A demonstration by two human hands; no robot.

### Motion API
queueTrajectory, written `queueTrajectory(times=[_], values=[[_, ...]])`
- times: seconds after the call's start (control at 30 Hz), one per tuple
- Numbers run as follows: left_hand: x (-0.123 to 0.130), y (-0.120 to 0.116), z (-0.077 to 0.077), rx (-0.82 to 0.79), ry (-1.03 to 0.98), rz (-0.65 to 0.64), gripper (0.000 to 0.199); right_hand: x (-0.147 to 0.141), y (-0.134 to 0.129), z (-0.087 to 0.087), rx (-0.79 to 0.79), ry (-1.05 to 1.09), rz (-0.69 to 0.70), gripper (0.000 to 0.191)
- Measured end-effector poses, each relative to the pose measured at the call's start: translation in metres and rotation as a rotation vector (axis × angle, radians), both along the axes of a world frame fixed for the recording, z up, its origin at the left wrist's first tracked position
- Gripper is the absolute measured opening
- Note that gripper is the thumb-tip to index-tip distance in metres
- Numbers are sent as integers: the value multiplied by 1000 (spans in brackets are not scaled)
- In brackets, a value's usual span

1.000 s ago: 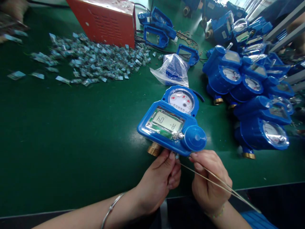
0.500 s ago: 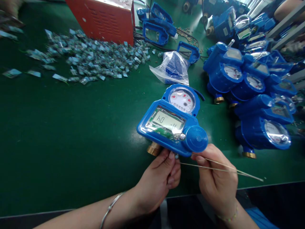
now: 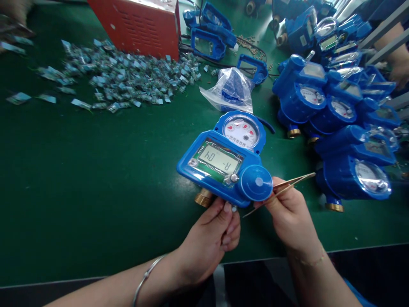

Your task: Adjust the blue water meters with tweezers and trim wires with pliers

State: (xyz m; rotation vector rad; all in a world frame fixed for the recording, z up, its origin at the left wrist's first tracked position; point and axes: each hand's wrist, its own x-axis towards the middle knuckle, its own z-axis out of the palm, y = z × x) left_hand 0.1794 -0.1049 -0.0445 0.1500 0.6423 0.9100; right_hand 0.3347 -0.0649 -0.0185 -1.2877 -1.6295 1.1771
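Since a moment ago the thin straw-coloured wire (image 3: 289, 184) has swung up and shows shorter. Left hand (image 3: 209, 238) pinches the near edge of the blue plastic water meter with grey display (image 3: 228, 164), lying on the green table (image 3: 96, 170). Right hand (image 3: 289, 215) pinches the wire beside the meter's round cap (image 3: 255, 182). Threading looks unfinished; the wire's entry point is hidden.

A green counter (image 3: 79, 179) carried a red metal box (image 3: 140, 25) at its far edge. A heap of small silvery packets (image 3: 124, 81) lay before the box. A clear plastic bag (image 3: 231, 91) sat beside loose blue frames (image 3: 209, 38). Many blue meters (image 3: 335, 111) were piled at the right.
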Motion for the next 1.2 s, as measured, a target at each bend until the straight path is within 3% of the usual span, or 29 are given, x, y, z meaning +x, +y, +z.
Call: queueTrajectory(times=[0.17, 0.4, 0.63, 0.87, 0.97, 1.03, 1.13, 1.2], values=[[-1, 0, 2, 9, 5, 5, 14, -1, 2, -17, -135, 269, -43, 17], [-1, -2, 4, -12, -28, 15, 13, -6, -5, -33, -293, 424, -50, 23], [-1, -3, 1, -47, -66, 15, 13, -13, -11, -34, -376, 653, -181, 17], [0, 2, 6, -34, 39, -13, 5, -14, 0, -31, -421, 898, -339, 14], [-5, -3, 10, -9, 251, -101, 10, -11, 4, -28, -441, 981, -423, 18], [-12, -10, 13, 94, 502, -229, 17, -10, 5, -26, -455, 1037, -450, 17], [-28, -18, 17, 431, 963, -456, 18, -9, 6, -25, -463, 1087, -455, 17], [-37, -19, 19, 698, 1300, -527, 17, -9, 5, -25, -460, 1103, -438, 20]])
